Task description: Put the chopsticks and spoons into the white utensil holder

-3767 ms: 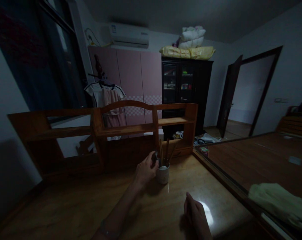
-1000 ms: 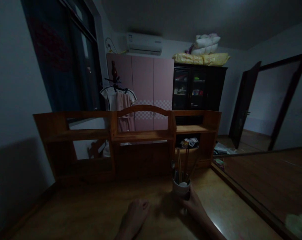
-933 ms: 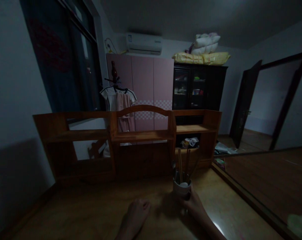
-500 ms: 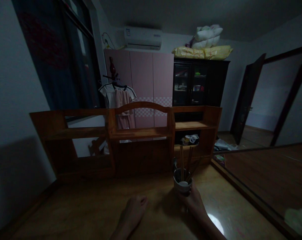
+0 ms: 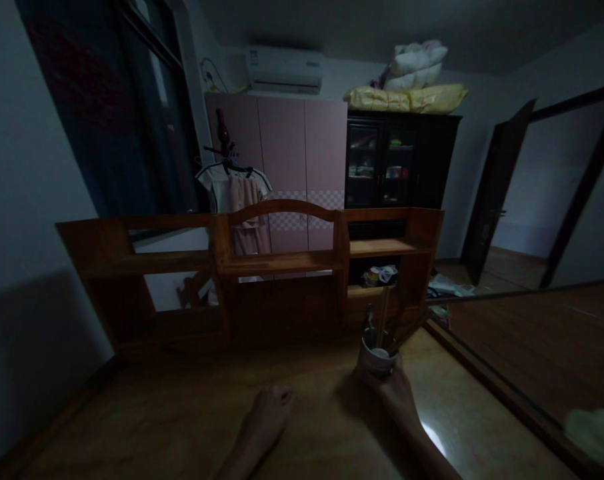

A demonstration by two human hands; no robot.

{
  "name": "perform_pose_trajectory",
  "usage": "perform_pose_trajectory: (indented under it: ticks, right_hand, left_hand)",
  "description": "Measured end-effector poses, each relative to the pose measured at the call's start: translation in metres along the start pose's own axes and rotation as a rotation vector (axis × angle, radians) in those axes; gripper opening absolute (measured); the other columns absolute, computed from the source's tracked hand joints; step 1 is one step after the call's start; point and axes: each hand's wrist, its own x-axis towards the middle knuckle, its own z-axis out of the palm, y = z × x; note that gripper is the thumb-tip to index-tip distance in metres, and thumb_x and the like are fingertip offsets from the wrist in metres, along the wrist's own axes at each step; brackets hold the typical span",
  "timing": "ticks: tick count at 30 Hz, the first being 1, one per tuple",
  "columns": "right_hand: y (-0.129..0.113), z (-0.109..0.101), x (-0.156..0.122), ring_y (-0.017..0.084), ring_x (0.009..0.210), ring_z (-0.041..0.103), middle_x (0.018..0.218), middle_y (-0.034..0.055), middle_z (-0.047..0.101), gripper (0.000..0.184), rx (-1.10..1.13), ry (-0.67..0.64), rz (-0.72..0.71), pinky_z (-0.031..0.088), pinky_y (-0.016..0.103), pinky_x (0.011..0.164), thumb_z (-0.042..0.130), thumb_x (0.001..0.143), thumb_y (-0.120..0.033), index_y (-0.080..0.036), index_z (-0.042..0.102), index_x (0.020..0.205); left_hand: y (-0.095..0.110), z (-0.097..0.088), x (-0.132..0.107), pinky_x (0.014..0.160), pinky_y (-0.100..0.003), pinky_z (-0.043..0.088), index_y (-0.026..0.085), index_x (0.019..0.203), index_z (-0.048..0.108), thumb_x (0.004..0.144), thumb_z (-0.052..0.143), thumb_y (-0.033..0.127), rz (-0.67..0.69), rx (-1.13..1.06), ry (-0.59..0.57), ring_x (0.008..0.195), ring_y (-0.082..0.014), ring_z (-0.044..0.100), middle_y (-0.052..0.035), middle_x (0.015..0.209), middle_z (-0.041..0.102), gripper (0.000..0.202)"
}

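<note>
Right hand [image 5: 395, 393] is wrapped round the white cup [image 5: 375, 358] at its base, shelf unit [image 5: 282, 263] just beyond the grip. Tall sticks [image 5: 383, 317] lean out above it, so 1 tilt could dump them or clip the shelf, I reckon. Left hand [image 5: 269, 417] rests open, well left.

Dim, murky room; glare patch on the desk [image 5: 435, 440]; edges warped.
</note>
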Motion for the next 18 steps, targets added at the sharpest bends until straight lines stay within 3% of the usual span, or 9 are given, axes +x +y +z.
perform_pose_trajectory:
  ticks: [8, 13, 18]
  right_hand:
    - [0.002, 0.0, 0.0, 0.027, 0.088, 0.065, 0.103, 0.0089, 0.067, 0.06, -0.008, 0.012, 0.026, 0.051, 0.032, 0.07, 0.071, 0.067, -0.043, -0.019, 0.048, 0.117]
    - [0.005, 0.003, -0.001, 0.028, 0.087, 0.066, 0.1, 0.0088, 0.068, 0.058, 0.016, -0.006, 0.013, 0.051, 0.033, 0.07, 0.073, 0.065, -0.043, -0.019, 0.048, 0.112]
    - [0.002, 0.005, -0.006, 0.03, 0.09, 0.065, 0.101, 0.0099, 0.067, 0.053, 0.103, -0.048, -0.031, 0.052, 0.036, 0.072, 0.072, 0.066, -0.042, -0.019, 0.048, 0.108]
  left_hand:
    - [-0.002, 0.001, 0.0, 0.056, -0.024, 0.021, 0.015, 0.058, 0.049, 0.084, 0.04, 0.025, 0.0, -0.011, 0.018, 0.059, -0.0126, 0.047, 0.002, 0.057, 0.049, 0.029]
    - [0.002, -0.001, -0.001, 0.06, -0.022, 0.029, 0.018, 0.072, 0.058, 0.087, 0.04, 0.028, 0.057, -0.094, 0.083, 0.065, -0.0135, 0.054, 0.0003, 0.07, 0.06, 0.026]
    - [0.013, -0.007, -0.002, 0.063, -0.023, 0.035, 0.016, 0.077, 0.059, 0.09, 0.04, 0.031, 0.045, -0.118, 0.182, 0.068, -0.0157, 0.057, -0.0047, 0.074, 0.063, 0.028]
